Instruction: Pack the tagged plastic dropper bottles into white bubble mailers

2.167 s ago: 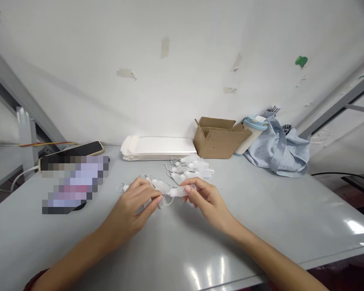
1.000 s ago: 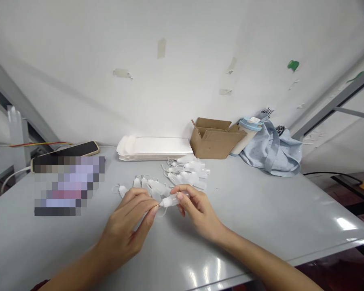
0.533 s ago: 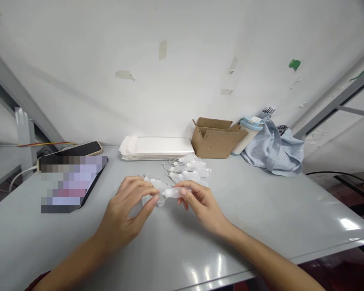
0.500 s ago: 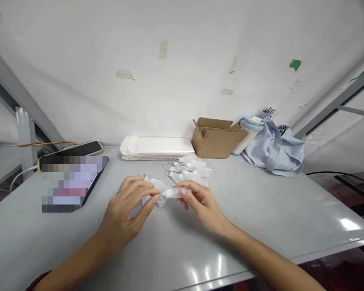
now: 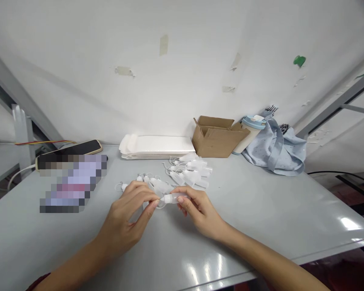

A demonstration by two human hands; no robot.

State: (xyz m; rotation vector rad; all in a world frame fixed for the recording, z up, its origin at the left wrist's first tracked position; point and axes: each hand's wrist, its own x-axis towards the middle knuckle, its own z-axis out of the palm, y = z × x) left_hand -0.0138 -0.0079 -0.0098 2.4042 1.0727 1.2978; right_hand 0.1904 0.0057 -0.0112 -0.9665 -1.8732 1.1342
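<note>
The left hand [image 5: 125, 218], its fingertips slightly parted a moment ago, now pinches the tip of the small translucent-white plastic bottle [image 5: 171, 198] clasped in the right hand [image 5: 202, 212], seemingly steadying both ends.

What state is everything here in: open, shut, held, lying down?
Small translucent white plastic bottle: held sideways
Left hand's grip: pinched at bottle's tip
Right hand's grip: closed around bottle's body
Other translucent white plastic bottles: lying down, loosely clustered
Brown cardboard box: flaps open
Flat white packets: stacked
Cream cup with light-blue lid: lid on
Light-blue fabric bag: slumped
Black tan-edged device: lying down
Purplish flat device: pixelated, state unclear
</note>
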